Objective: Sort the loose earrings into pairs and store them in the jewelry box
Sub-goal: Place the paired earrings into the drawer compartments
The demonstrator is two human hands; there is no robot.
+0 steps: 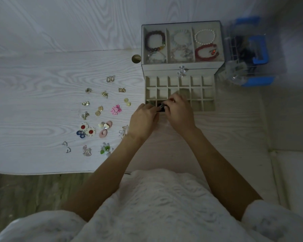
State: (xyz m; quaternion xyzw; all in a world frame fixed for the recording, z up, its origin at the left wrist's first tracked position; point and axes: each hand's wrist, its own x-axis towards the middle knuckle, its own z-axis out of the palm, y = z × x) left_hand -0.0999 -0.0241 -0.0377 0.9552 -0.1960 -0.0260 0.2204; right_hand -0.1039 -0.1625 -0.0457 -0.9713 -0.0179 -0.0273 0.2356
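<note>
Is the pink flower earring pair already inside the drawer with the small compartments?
No, the pink flower earring pair lies on the white table, to the left of the open drawer.

No readable text, labels, nos. or signs anywhere — nothing legible on any obj. in view.

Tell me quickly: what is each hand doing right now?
Left hand: fingers pinched on a small dark earring over the drawer.
Right hand: fingers pinched on the same earring.
</note>
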